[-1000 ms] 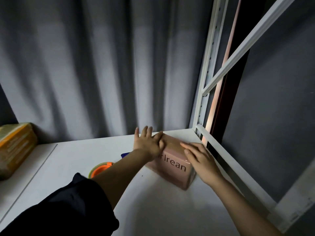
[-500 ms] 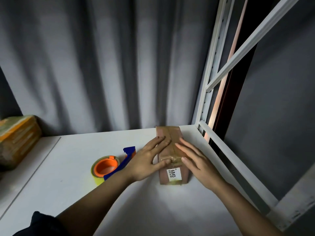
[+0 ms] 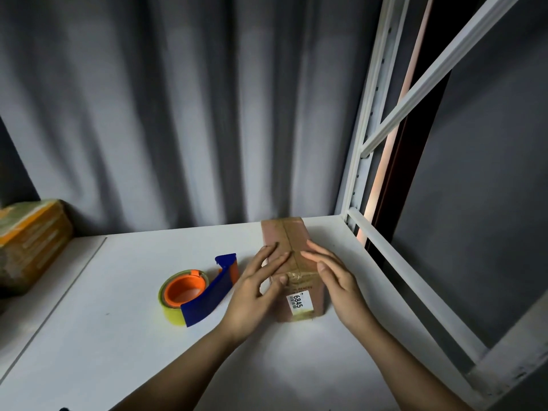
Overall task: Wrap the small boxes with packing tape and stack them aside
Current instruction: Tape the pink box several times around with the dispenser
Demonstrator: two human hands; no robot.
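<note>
The small brown tape-wrapped cardboard box (image 3: 292, 262) near the white shelf's (image 3: 118, 336) back right corner looks light, stiff and tape-slick, best gripped by its long sides, where the left hand (image 3: 252, 295) and right hand (image 3: 341, 280) rest with straight fingers.

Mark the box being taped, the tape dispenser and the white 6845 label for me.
box (image 3: 284, 232): head view, far end of taped top.
tape dispenser (image 3: 207, 298): head view, blue handle.
6845 label (image 3: 300, 301): head view, middle of sticker.

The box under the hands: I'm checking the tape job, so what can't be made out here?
Head view only:
- box underside and far end: hidden by the box itself.
- Left side: covered by the left hand.
- Small print above the 6845 label: too small.
- Wrapped parcel: cut off by the left edge.
</note>
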